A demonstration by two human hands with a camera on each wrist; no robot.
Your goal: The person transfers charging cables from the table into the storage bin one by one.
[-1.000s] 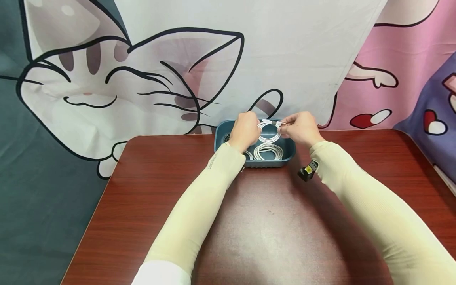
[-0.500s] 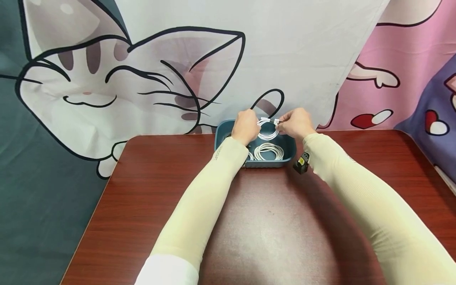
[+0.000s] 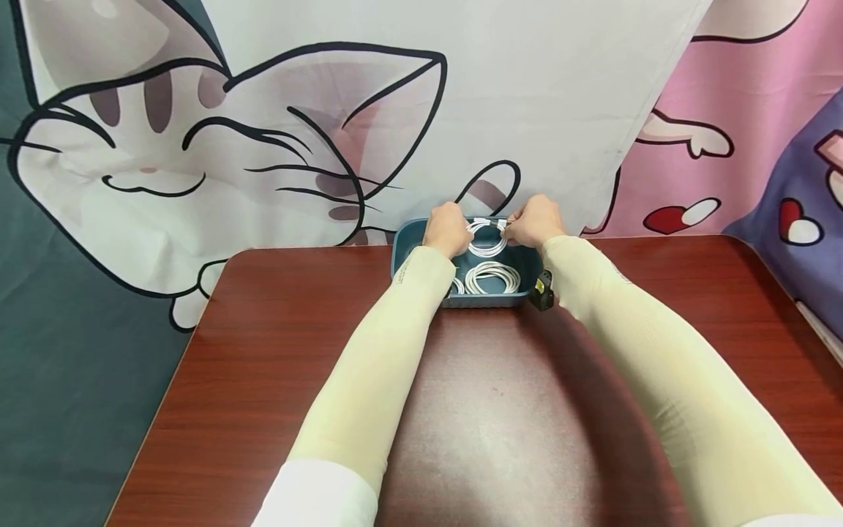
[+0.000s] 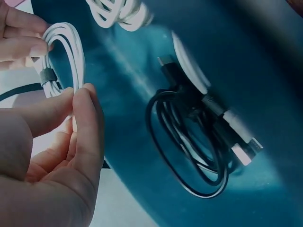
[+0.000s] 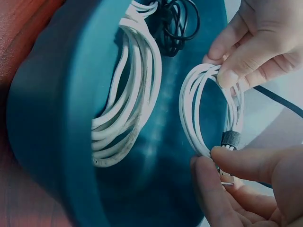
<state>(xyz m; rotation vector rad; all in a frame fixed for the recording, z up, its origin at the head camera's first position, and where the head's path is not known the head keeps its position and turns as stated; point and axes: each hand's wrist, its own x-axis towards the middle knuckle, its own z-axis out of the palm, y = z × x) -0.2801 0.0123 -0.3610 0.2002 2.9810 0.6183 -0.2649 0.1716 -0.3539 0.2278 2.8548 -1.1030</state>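
Over the back of a blue plastic bin, both hands hold a small coil of white cable. My left hand pinches one side of the loop between thumb and fingers. On the opposite side, my right hand pinches it near a dark strap wrapped round the strands. A metal plug shows by the right fingers. Inside the bin lie a thicker white cable coil and a bundled black cable with its plugs exposed. In the head view my left hand hides the bin's left part.
The bin stands at the far edge of a reddish-brown wooden table. Behind it hangs a white cloth printed with a cartoon cat. A small black device hangs below my right wrist.
My right hand has moved left and slightly up, closer to my left hand. The white coil stays pinched between both hands, and the head view has shifted a little.
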